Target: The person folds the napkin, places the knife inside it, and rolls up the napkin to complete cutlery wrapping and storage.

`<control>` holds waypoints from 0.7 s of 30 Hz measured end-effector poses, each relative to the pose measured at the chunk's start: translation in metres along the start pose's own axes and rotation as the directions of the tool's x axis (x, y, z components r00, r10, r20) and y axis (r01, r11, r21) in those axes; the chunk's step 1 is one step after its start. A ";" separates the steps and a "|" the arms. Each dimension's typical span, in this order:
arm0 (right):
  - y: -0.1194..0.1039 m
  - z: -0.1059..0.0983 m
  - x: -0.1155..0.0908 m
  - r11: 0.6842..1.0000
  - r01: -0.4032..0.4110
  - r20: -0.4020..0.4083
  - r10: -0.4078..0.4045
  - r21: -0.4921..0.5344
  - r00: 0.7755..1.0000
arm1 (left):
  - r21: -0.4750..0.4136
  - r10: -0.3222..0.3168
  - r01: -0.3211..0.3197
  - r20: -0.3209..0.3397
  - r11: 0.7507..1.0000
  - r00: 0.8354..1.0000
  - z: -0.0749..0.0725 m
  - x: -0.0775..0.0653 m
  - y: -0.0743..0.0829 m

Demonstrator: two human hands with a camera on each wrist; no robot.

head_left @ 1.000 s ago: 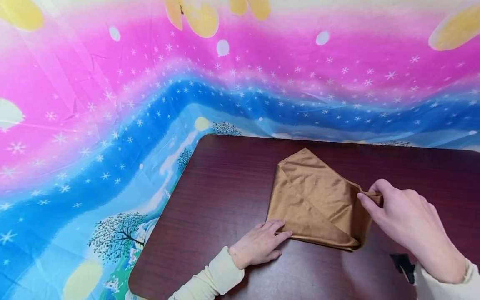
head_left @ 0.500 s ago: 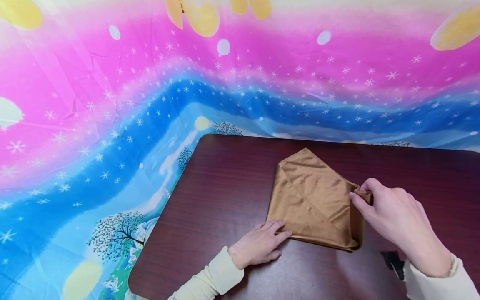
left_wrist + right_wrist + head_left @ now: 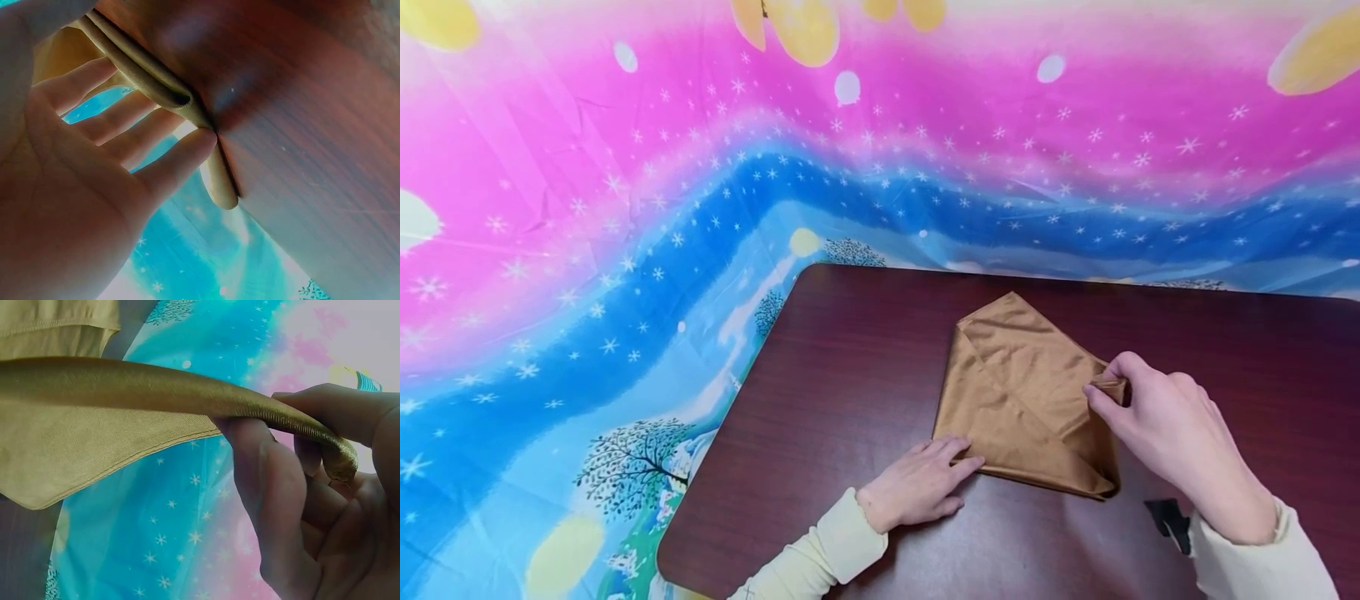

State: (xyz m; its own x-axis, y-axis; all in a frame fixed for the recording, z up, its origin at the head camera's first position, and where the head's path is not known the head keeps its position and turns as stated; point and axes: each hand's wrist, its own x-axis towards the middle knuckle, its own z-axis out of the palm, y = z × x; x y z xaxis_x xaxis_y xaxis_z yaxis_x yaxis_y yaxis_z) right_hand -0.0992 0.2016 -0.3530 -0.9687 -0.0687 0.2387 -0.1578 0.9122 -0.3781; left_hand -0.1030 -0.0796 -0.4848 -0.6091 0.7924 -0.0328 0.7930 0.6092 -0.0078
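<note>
A brown cloth [image 3: 1015, 400], folded into a flat, five-sided shape with one corner pointing toward the far edge, lies on a dark reddish-brown table [image 3: 820, 400]. The left hand [image 3: 913, 487] rests at the cloth's near left corner, its fingers extended, slightly spread and gripping nothing, with some fingertips on the fabric. The right hand [image 3: 1176, 437] pinches a raised fold at the cloth's right side between thumb and bent fingers; in the right wrist view the fold runs as a rounded roll into the grip. Both arms wear pale sleeves [image 3: 842, 537]. A small black object [image 3: 1168, 523] appears beside the right cuff. Behind the table hangs a pink and blue backdrop [image 3: 850, 179] printed with snowflakes and trees.
</note>
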 end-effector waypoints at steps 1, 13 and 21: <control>-0.001 0.000 0.000 1.000 -0.003 0.001 0.003 0.007 1.000 | -0.002 -0.001 0.001 0.000 1.000 1.000 0.000 0.000 0.000; -0.009 0.008 0.002 0.999 -0.022 -0.006 0.023 0.039 1.000 | -0.045 -0.005 0.005 -0.007 0.999 1.000 -0.003 0.000 -0.002; -0.011 0.012 0.003 0.998 -0.016 -0.012 0.017 0.059 1.000 | -0.065 -0.013 0.012 -0.014 0.998 1.000 -0.004 -0.002 -0.005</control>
State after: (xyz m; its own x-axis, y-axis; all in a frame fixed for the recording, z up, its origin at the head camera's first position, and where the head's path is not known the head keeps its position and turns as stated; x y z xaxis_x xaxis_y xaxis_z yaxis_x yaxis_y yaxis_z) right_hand -0.1025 0.1863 -0.3585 -0.9688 -0.0484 0.2433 -0.1534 0.8876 -0.4343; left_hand -0.1059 -0.0838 -0.4810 -0.6198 0.7845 -0.0186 0.7828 0.6198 0.0563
